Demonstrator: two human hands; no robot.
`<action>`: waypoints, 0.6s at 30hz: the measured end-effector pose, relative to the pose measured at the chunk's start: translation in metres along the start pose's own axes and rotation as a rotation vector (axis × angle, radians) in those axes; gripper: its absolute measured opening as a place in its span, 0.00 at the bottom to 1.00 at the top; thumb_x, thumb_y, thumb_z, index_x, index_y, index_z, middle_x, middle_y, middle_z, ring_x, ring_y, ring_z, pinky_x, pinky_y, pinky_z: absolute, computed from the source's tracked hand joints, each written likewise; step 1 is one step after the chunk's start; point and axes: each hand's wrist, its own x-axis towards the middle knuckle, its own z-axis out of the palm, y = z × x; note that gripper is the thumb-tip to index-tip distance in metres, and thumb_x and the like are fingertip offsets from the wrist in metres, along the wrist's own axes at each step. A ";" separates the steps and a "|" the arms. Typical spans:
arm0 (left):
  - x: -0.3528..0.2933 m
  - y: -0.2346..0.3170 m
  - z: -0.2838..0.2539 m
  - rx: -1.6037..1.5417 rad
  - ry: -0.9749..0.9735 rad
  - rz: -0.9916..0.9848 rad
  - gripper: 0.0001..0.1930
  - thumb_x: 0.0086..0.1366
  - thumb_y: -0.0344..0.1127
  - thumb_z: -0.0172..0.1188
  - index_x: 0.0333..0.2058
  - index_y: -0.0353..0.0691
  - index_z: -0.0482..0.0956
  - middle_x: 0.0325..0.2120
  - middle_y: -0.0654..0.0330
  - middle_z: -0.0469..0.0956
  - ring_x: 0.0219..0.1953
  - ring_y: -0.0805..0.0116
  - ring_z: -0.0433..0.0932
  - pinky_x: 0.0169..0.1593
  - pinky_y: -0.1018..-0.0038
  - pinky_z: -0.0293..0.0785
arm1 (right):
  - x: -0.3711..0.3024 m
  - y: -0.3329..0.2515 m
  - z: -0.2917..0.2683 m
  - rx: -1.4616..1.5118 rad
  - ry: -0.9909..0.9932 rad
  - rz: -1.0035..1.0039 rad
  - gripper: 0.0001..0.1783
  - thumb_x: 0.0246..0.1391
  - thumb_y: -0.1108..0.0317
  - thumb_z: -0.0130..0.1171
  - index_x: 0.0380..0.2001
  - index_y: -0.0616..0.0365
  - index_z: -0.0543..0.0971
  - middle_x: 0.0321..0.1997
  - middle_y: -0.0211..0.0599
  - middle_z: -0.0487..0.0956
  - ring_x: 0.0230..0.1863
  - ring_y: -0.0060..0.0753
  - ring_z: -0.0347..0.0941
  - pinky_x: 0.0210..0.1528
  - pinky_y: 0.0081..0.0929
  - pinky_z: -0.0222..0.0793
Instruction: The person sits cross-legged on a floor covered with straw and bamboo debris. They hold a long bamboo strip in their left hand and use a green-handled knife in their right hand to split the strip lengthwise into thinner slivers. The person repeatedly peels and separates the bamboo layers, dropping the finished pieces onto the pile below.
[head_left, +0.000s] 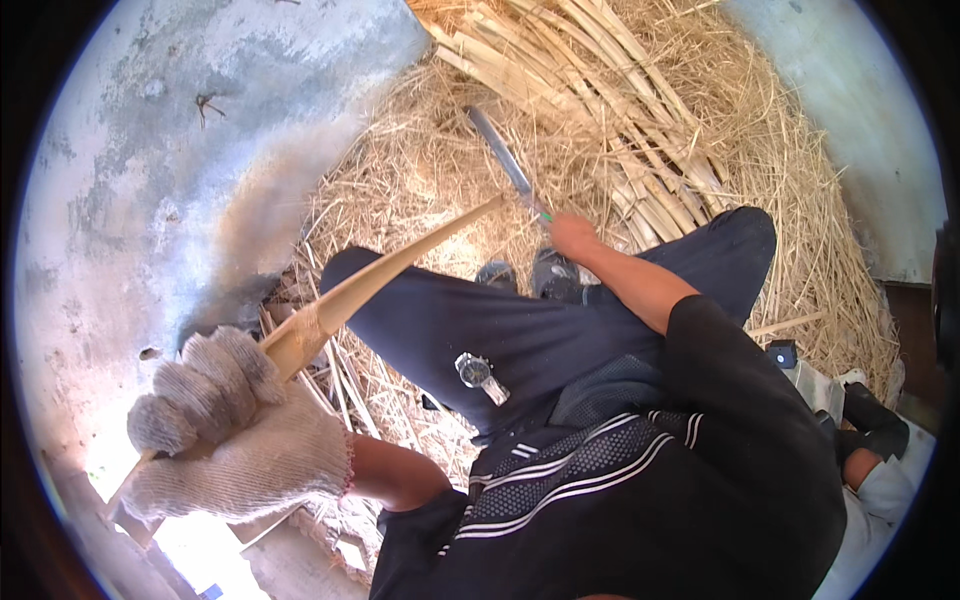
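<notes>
I am holding a long bamboo strip (375, 280). It is slanting from 8 o'clock in toward the middle, and its thin tip is pointing to about 2 o'clock. I am guessing it is light, stiff near the fat joint (318, 315) and more bendy at the thin end. The smooth side is probably being a bit slippery, and the edges may be hiding splinters. I am thinking the best place for holding it is the wide end, behind the joint, because the tip is lying close to a blade.

My left hand (240, 425), at 8 o'clock, is wrapping tight around that wide end, and a pale knit glove (285, 460) is covering it. My right hand (574, 238) is bare, just above the middle toward 2 o'clock. It is gripping a long knife (505, 160), whose blade is pointing to 11 o'clock. I am not able to tell if knife and strip are touching.

Under my knees, dry shavings (360, 200) are covering the ground. More strips (610, 110) are lying in a pile at 1 o'clock. A watch (472, 370) is resting on my dark trousers (520, 330), near 6 o'clock. A patchy wall (150, 170) is standing at 10 o'clock.
</notes>
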 end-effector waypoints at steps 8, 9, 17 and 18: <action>0.017 -0.007 0.009 0.151 0.185 0.048 0.29 0.69 0.62 0.34 0.15 0.49 0.55 0.10 0.70 0.49 0.10 0.78 0.47 0.12 0.81 0.48 | -0.068 -0.089 -0.079 0.457 0.005 -0.167 0.21 0.66 0.53 0.38 0.46 0.60 0.71 0.22 0.51 0.77 0.27 0.54 0.76 0.38 0.49 0.72; 0.017 -0.010 0.013 0.159 0.192 0.055 0.29 0.68 0.63 0.36 0.15 0.50 0.54 0.09 0.70 0.48 0.10 0.79 0.46 0.12 0.82 0.47 | -0.072 -0.097 -0.079 0.462 0.043 -0.253 0.21 0.66 0.53 0.39 0.44 0.61 0.71 0.21 0.51 0.77 0.26 0.54 0.76 0.36 0.49 0.72; 0.008 -0.013 -0.011 -0.079 -0.041 0.095 0.28 0.67 0.59 0.47 0.13 0.51 0.52 0.07 0.71 0.49 0.09 0.80 0.43 0.12 0.81 0.46 | -0.061 -0.107 -0.054 0.258 0.203 -0.232 0.21 0.66 0.54 0.40 0.38 0.65 0.70 0.24 0.58 0.77 0.27 0.61 0.76 0.33 0.50 0.73; 0.008 -0.010 -0.019 -0.127 -0.065 0.032 0.30 0.65 0.62 0.49 0.13 0.51 0.53 0.07 0.71 0.50 0.08 0.80 0.45 0.13 0.80 0.46 | -0.048 -0.096 -0.041 0.233 0.219 -0.226 0.20 0.65 0.55 0.40 0.38 0.65 0.70 0.26 0.59 0.77 0.30 0.63 0.77 0.34 0.51 0.74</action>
